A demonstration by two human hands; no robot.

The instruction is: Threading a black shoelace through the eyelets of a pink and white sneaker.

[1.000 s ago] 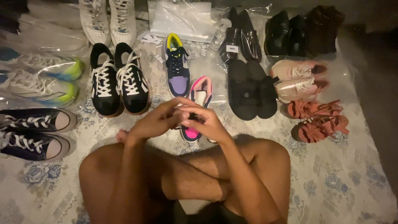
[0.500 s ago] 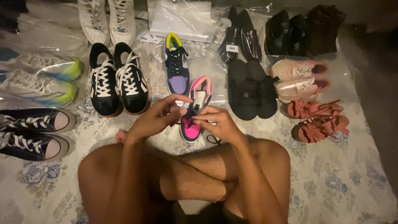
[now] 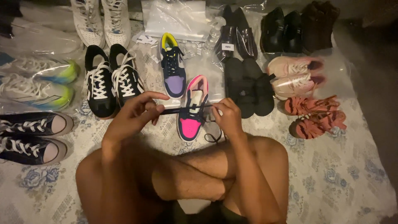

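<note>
A dark lace (image 3: 186,109) is held taut, pinched between the left hand (image 3: 132,114) and right hand (image 3: 227,118), its long axis running left-right across the pink-toed sneaker (image 3: 191,108), which lies toe-near on the patterned sheet (image 3: 331,174) just beyond both hands.

Fifteen shoes (image 3: 192,108) on the floral sheet (image 3: 331,174), two orange sandals (image 3: 315,116), two hands (image 3: 132,114).

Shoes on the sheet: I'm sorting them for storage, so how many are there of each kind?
Lace-up sneakers: 12; left hand and right hand pinch the lace of the pink sneaker
Coral strappy sandals: 2
Black slip-ons: 2
Black pointed flats: 2
Black closed shoes: 2
Brown shoes: 2, dimly seen
Total: 22
</note>
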